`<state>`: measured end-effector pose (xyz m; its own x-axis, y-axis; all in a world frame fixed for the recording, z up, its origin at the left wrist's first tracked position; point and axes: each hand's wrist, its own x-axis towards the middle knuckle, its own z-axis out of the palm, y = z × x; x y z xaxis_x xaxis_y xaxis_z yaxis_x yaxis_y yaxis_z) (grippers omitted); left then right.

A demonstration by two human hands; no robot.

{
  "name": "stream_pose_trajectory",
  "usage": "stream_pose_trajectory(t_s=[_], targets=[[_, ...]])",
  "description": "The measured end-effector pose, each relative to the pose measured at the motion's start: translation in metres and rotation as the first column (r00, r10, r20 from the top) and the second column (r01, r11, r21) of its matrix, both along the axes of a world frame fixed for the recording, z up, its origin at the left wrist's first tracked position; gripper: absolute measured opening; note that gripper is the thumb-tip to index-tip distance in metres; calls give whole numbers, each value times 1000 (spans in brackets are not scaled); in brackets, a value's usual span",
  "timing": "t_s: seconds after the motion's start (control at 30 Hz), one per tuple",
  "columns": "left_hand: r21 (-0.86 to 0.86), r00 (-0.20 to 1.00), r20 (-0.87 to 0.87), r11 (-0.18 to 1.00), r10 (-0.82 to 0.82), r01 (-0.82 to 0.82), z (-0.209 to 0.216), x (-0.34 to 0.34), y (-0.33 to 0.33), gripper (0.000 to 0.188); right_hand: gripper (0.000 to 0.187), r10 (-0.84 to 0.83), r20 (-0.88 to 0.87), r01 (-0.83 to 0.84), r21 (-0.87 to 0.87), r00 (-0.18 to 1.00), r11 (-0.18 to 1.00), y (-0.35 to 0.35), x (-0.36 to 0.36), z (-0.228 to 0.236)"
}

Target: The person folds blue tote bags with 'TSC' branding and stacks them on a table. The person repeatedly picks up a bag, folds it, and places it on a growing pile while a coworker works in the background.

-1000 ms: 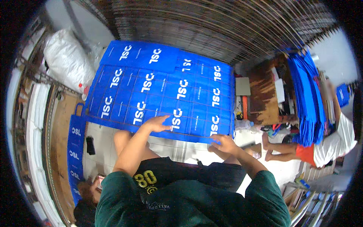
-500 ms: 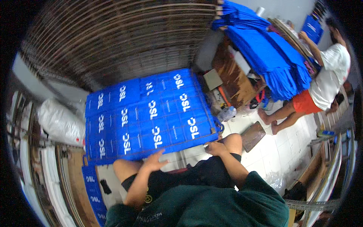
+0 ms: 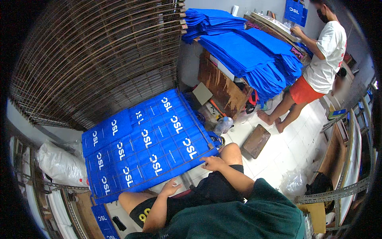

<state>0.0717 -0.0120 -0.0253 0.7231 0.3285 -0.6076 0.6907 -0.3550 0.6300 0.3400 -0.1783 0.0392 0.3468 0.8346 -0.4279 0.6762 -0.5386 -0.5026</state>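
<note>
White tile floor [image 3: 278,153], wire drying racks [image 3: 99,59] at back, wood workbench [image 3: 221,85] w/ grey wall [image 3: 254,4] behind.

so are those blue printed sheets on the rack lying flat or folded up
Lying flat. The blue printed sheets are spread in overlapping rows across the wire rack, white prints facing up; left hand and right hand rest at their near edge.

Just beyond both hands, the sheet of bags [image 3: 147,147] is showing bright blue with white lettering. Farther right, stacked fabric [image 3: 254,59] is showing plain blue; the floor [image 3: 286,155] is showing white tiles.
</note>
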Motion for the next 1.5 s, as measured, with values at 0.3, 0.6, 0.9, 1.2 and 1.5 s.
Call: stream_pose_trajectory(t_s=[0.3,0.6,0.9,1.2,1.5], targets=[[-32,996,-49,996,-81,79,18,5,-9,78,42,-75,85,72,34,994,997,0,-4,17],[-48,997,-48,997,-57,55,1,-1,-7,78,40,-508,549,62,636,664,769,4,-12,28],[-37,996,-72,998,-56,53,-6,-1,-8,80,39,-473,566,-254,781,676,571,-8,-14,60],[-30,995,-78,998,-66,64,12,2,-11,69,17,-640,457,-94,851,618,517,-16,32,114],[-14,993,-107,999,-53,52,-8,3,-11,71,30,-709,-45,-45,993,704,-107,-41,279,324]])
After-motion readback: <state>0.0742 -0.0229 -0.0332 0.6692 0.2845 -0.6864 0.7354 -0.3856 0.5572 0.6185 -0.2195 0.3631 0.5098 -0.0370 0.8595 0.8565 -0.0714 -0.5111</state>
